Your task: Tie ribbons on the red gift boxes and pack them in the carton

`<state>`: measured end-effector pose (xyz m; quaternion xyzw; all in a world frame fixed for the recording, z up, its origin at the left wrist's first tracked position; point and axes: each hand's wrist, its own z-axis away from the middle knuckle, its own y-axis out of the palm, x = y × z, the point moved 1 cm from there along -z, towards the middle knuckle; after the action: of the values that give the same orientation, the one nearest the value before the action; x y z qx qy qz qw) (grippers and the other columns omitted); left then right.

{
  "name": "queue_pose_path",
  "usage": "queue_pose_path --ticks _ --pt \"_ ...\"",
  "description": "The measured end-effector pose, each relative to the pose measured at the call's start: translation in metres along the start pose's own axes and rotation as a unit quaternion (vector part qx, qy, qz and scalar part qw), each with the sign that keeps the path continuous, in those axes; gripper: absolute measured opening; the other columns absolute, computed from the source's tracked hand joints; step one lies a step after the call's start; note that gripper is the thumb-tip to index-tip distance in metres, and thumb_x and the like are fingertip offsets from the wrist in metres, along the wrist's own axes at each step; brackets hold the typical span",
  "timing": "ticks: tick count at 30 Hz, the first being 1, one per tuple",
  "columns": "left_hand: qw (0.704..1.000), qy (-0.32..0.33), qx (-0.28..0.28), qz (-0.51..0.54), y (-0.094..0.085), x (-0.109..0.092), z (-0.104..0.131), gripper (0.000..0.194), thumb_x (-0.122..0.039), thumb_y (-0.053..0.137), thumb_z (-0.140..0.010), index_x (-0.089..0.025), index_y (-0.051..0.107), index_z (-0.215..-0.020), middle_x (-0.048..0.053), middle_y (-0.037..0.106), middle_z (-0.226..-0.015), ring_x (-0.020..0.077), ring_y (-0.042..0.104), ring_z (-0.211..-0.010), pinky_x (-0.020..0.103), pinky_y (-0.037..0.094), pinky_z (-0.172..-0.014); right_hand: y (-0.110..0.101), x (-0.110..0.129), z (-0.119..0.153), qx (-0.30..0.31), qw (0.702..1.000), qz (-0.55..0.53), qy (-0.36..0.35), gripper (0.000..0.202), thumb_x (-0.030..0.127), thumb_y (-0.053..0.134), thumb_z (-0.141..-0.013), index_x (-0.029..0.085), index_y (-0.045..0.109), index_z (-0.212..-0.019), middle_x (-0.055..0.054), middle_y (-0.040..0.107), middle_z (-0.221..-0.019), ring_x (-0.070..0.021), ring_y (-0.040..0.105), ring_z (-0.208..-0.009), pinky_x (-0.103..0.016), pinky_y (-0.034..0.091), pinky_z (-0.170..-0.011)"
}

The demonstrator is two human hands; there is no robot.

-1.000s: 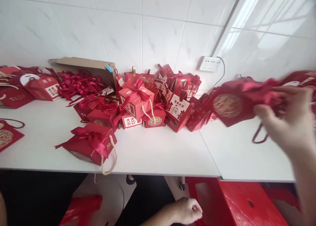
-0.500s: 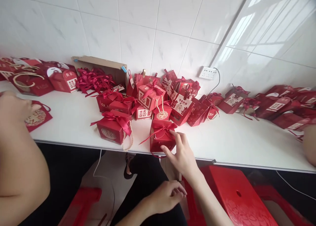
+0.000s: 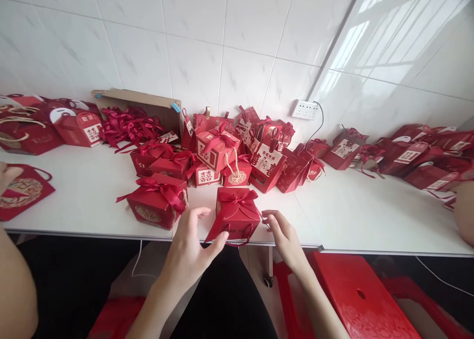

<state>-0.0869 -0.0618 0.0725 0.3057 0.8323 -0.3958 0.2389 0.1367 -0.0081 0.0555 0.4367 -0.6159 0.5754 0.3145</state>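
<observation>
Now brings up the left hand (image 3: 190, 245), thumb and fingers apart, opposite the right hand (image 3: 286, 237), flanking the ribboned box (image 3: 239, 227) at the front edge of the table (image 3: 348, 215), allowing two-sided access. Cannot tell any right-side pinch.

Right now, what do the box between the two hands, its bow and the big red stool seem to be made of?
The box looks like printed cardboard with a low sheen, judging by its crisp edges and curved folded flaps. Its bow seems to be satin ribbon, soft and shiny. The stool is probably glossy molded plastic, given its bright highlights and raised pattern.
</observation>
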Motion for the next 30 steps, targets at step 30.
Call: queue_pose_path --ticks 30 --pt "0.840 -0.316 0.139 0.419 0.017 0.027 -0.019 0.025 -0.039 0.054 -0.081 -0.017 0.062 -0.073 0.003 0.058 -0.071 0.0158 0.054 -0.068 0.025 0.046 -0.060 0.004 0.001 -0.013 0.090 0.980 -0.142 -0.108 0.069 0.064 0.062 -0.074 0.029 0.034 -0.126 -0.011 0.039 -0.132 -0.0276 0.042 -0.124 -0.040 0.045 -0.095"
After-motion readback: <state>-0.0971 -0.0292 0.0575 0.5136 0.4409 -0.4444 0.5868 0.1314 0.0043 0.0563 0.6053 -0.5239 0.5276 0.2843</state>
